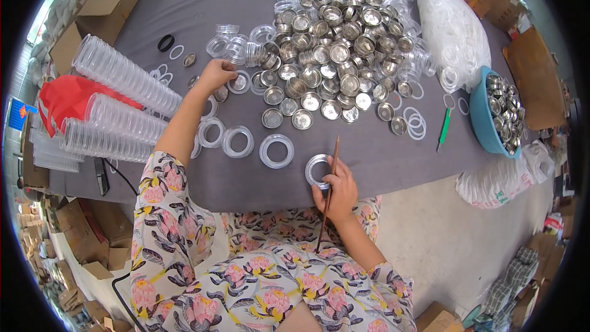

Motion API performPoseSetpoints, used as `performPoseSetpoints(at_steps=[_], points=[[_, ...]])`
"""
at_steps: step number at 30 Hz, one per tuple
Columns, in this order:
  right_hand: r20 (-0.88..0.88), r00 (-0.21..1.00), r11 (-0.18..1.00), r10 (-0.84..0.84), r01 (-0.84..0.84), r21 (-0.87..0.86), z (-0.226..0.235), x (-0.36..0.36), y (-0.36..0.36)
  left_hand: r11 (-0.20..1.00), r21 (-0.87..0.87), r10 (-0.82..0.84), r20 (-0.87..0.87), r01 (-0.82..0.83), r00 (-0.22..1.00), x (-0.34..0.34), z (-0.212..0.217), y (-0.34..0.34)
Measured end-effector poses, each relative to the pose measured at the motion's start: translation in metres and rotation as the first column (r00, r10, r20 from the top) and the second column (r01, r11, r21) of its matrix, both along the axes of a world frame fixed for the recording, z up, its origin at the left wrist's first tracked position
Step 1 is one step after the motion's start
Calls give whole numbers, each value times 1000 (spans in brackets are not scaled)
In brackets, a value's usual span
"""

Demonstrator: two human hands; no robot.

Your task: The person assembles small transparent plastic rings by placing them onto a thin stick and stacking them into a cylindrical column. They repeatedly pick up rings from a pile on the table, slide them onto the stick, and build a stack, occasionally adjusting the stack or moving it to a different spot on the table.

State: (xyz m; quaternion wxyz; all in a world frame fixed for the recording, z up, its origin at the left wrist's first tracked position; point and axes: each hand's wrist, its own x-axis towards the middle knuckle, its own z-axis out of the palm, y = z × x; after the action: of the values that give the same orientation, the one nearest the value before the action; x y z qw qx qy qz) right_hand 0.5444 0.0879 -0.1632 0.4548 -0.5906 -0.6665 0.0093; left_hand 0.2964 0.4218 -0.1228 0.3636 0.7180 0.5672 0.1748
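Observation:
My left hand (216, 78) reaches to the left edge of the heap, its fingers pinched together beside a clear ring with a metal cap (238, 82) in it; what the fingertips hold, if anything, is hidden. A thin brown stick (329, 200), pointed at its upper end, slants through my closed right hand (339, 192). The same hand's fingers rest at the side of a clear plastic ring (309, 172) near the table's front edge. To its left lie more clear rings (263, 151) in a row. Beyond them rises a heap of silver metal caps (339, 53).
Stacked clear plastic cups or rings (117, 64) and a red bag (58, 95) sit at the left. On the right are a green-handled tool (444, 128), a blue basin (481, 124) of metal caps and a bulging plastic bag (452, 24). Cardboard boxes (101, 9) surround the grey table (178, 175).

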Motion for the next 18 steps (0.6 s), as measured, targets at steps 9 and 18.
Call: performPoseSetpoints(at_steps=[9,18], points=[[-53,998,999,18,-20,-36,1,3,-2,989,16,131,320,-144,938,24,53,-73],[-215,976,1000,-10,14,19,-5,1,-3,918,-305,-80,485,254,871,94,28,-218]])
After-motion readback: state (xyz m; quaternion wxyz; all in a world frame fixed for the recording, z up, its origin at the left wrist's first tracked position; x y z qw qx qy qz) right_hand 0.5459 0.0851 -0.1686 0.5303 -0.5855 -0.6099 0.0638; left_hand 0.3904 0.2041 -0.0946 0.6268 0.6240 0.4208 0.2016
